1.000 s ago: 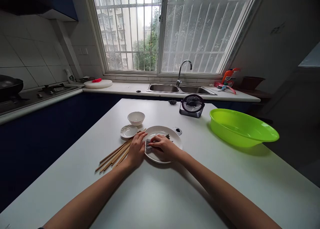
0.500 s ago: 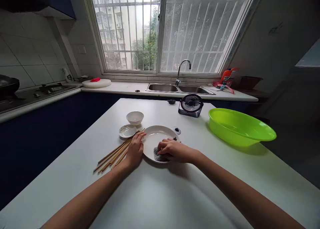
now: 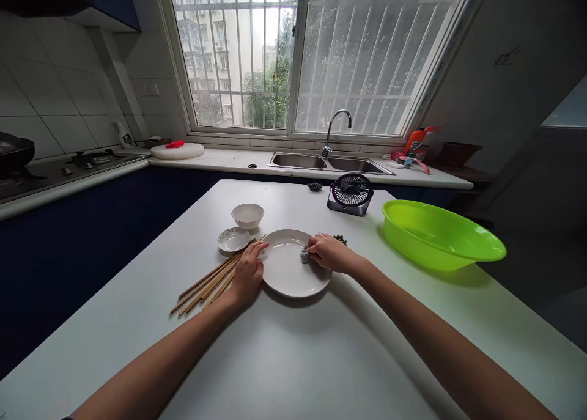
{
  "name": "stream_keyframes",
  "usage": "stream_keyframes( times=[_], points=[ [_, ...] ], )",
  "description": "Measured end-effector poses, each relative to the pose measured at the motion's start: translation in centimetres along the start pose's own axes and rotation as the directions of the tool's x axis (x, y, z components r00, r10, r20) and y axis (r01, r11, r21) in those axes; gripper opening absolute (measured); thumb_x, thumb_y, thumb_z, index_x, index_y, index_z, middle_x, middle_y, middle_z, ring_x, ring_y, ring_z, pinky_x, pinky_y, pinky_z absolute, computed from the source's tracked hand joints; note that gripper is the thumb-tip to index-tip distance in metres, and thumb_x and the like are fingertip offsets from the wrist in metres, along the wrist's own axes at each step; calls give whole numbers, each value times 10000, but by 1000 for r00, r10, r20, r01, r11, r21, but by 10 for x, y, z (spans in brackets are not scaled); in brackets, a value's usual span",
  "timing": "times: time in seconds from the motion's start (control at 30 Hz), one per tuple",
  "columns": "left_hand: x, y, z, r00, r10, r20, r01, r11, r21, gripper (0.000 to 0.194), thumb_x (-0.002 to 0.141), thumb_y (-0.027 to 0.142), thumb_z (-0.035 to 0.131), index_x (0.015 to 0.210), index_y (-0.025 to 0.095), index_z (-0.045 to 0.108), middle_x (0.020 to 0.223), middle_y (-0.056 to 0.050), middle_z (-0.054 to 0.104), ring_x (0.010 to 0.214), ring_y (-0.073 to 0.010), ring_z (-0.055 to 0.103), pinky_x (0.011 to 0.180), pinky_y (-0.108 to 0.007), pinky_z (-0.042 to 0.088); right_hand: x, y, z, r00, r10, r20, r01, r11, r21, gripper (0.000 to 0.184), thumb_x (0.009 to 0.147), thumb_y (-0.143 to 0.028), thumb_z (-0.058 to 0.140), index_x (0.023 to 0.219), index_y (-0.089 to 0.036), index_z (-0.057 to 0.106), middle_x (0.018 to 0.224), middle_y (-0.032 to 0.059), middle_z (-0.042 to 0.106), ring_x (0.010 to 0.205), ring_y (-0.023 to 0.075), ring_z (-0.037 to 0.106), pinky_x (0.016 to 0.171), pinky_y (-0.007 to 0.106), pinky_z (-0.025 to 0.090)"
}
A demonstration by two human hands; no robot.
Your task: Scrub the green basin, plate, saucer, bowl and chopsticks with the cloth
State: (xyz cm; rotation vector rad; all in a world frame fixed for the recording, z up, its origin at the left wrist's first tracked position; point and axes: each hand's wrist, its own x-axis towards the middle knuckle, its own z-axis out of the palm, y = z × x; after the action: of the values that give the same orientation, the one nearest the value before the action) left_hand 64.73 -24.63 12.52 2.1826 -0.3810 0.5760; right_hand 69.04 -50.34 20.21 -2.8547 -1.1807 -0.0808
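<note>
A white round plate (image 3: pixel 284 279) lies on the table in front of me. My left hand (image 3: pixel 248 274) holds its left rim, fingertips and thumb against the edge. In my right hand (image 3: pixel 331 253) is a bunched grey patterned cloth (image 3: pixel 305 255), pressed to the plate's upper right part. Another bit of the cloth shows beyond my knuckles, past the rim. Just left of the plate, partly behind my left hand, lie several wooden chopsticks (image 3: pixel 208 285). A small patterned dish (image 3: pixel 233 239) and a white bowl (image 3: pixel 247 216) stand behind them.
A green plastic basin (image 3: pixel 443 233) stands at the table's right side. Toward the back are a small black fan (image 3: pixel 352 192) and a dark scrubber-like clump (image 3: pixel 315 187). Beyond the table, a double sink (image 3: pixel 300 161) with a faucet (image 3: pixel 328 132) sits below the window.
My right hand has moved the cloth up and to the right, from the plate's lower middle to its upper right edge. My left hand stays at the left rim.
</note>
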Motion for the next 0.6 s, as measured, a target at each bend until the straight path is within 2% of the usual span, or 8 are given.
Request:
stream_keyframes(
  times=[0.17,0.33,0.47,0.6],
  points=[
    [1,1,-1,1000,-14,20,15,1000,-10,549,773,6,410,1251,210,590,1337,-81,613,1307,-237,536,1132,-461,421,22,4,13,998,23,-57,-22,1000,18,250,927,-93,561,846,-176,783,938,105,712,854,227,629,798,334,441],
    [1,1,-1,1000,-16,-5,16,1000,4,531,793,27,417,1264,208,584,1333,-91,610,1302,-242,537,1118,-460,433,43,-3,24,990,-2,-138,11,998,67,245,955,-115,543,977,-176,779,1023,121,705,911,231,635,824,346,474],
    [0,0,0,1000,6,-17,-6,1000,14,500,820,48,421,1259,223,583,1314,-82,614,1279,-238,550,1103,-455,450,52,-13,31,981,-57,-188,78,991,109,254,954,-106,546,1074,-184,755,1089,124,698,976,233,636,854,355,503],
    [-1,-1,3,998,34,-47,-31,997,66,418,878,83,417,1224,223,604,1318,-91,595,1274,-250,548,1093,-482,459,46,-20,33,960,-153,-233,201,959,201,234,958,-134,557,1062,-214,751,1072,94,701,984,215,646,899,362,516]
  ],
)
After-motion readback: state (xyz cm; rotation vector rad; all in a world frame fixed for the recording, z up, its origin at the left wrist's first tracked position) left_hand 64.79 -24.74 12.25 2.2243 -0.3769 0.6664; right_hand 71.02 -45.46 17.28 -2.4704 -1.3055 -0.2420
